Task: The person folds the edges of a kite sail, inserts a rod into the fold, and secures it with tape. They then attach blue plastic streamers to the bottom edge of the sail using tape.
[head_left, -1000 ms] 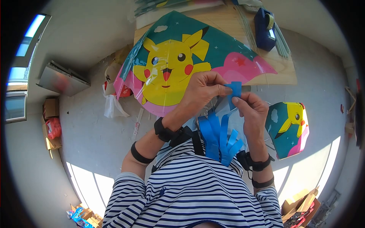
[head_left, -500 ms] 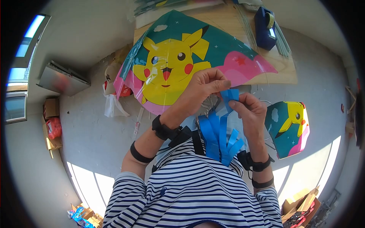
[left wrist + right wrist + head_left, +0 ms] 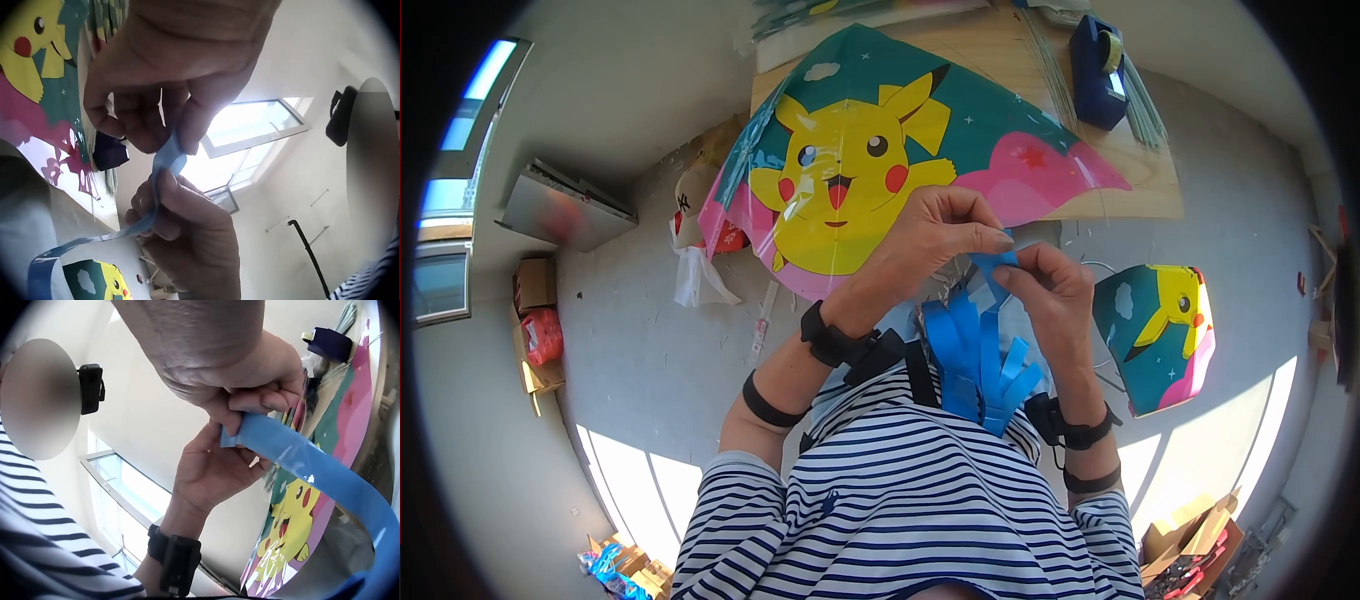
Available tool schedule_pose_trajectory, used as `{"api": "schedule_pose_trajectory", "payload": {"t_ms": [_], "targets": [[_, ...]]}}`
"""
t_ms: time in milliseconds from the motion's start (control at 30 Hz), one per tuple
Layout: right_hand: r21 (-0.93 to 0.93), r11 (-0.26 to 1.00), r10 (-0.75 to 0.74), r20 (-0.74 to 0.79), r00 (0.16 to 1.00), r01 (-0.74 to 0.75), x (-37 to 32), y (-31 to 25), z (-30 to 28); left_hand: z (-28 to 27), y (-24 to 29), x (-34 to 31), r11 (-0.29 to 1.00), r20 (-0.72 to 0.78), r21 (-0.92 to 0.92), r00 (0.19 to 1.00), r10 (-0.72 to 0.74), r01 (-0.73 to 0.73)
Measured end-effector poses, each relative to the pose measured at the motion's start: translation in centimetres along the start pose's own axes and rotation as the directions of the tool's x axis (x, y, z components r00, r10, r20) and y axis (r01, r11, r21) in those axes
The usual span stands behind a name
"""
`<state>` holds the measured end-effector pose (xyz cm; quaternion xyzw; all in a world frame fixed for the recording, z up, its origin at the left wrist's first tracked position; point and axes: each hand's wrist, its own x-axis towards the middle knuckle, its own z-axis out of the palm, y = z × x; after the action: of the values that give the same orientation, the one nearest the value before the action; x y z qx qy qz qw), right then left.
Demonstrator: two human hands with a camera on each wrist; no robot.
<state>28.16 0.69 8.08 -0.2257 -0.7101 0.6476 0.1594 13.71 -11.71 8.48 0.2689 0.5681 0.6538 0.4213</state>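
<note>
A glossy blue ribbon (image 3: 294,450) runs between both hands in front of the striped shirt. My left hand (image 3: 945,240) pinches its end between thumb and fingertips, as the left wrist view shows from below. Just beside it, my right hand (image 3: 1055,285) grips the ribbon a little further along with thumb and curled fingers. From there the strip loops down, and more blue strips (image 3: 970,350) hang in a bunch at the chest. Behind the hands, a big kite (image 3: 840,200) printed with a yellow cartoon figure covers much of the table and overhangs its near edge.
On the wooden table (image 3: 1148,190) stand a dark blue tape dispenser (image 3: 1098,75) and bundles of thin rods (image 3: 1142,110). A smaller printed kite piece (image 3: 1155,340) is to the right. Cardboard boxes (image 3: 1190,535) lie at the lower right, and a white bag (image 3: 698,280) is at left.
The ribbon's end, which stood up above the fingertips, has been tilted and lowered between the hands. My right hand has shifted slightly left; the left hand briefly drew back, then returned to the ribbon.
</note>
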Motion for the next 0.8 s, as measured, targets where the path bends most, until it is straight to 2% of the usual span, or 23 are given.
{"api": "schedule_pose_trajectory", "payload": {"t_ms": [100,133,200,267,300,367,400,467,500,567,700,767,800], "targets": [[0.035,0.997,0.069,0.010,0.998,-0.070,0.4,-1.0,-0.5,0.1,-0.4,0.2,0.995,-0.026,-0.096,0.999,-0.024,0.021],[0.035,0.997,0.075,0.010,0.997,-0.075,0.8,-1.1,-0.7,0.3,0.0,0.1,0.986,-0.027,-0.148,0.996,-0.083,0.078],[0.173,0.985,0.015,-0.097,0.995,0.002,1.9,-1.3,-1.4,0.9,-0.2,0.1,0.970,-0.020,-0.202,0.989,-0.144,0.137],[0.167,0.985,-0.018,-0.136,0.991,0.041,3.2,-2.6,-2.2,1.4,-1.0,-0.1,0.970,0.141,0.003,0.960,-0.240,0.242],[0.162,0.984,-0.052,-0.172,0.984,0.081,3.9,-3.3,-2.7,1.8,-1.2,-0.1,0.970,0.144,0.003,0.960,-0.241,0.244],[0.167,0.977,-0.098,-0.210,0.973,0.135,6.0,-4.0,-3.6,2.9,-1.5,-0.2,0.948,0.319,0.182,0.896,-0.309,0.262],[0.171,0.967,-0.142,-0.245,0.959,0.187,7.1,-4.1,-4.1,3.3,-1.6,-0.3,0.948,0.322,0.181,0.895,-0.309,0.263],[0.204,0.954,-0.163,-0.263,0.951,0.220,10.2,-4.0,-6.1,4.2,-1.8,-0.4,0.947,0.454,0.178,0.832,-0.320,0.267],[0.239,0.937,-0.186,-0.280,0.942,0.255,11.7,-3.9,-7.1,4.5,-1.8,-0.4,0.947,0.457,0.177,0.830,-0.319,0.267],[0.250,0.939,-0.157,-0.301,0.941,0.236,14.0,-3.8,-8.6,5.0,-1.5,-0.3,0.899,0.487,-0.099,0.808,-0.331,0.427],[0.285,0.932,-0.100,-0.390,0.915,0.223,18.1,-4.0,-12.4,6.3,0.2,0.0,0.901,0.456,-0.215,0.854,-0.248,0.377],[0.253,0.931,-0.132,-0.434,0.891,0.262,21.3,-3.5,-16.8,6.5,-0.1,0.1,0.889,0.562,-0.182,0.786,-0.256,0.420],[0.217,0.929,-0.168,-0.475,0.864,0.300,22.2,-3.5,-18.8,6.5,0.0,0.0,0.890,0.564,-0.180,0.785,-0.256,0.420]]}}
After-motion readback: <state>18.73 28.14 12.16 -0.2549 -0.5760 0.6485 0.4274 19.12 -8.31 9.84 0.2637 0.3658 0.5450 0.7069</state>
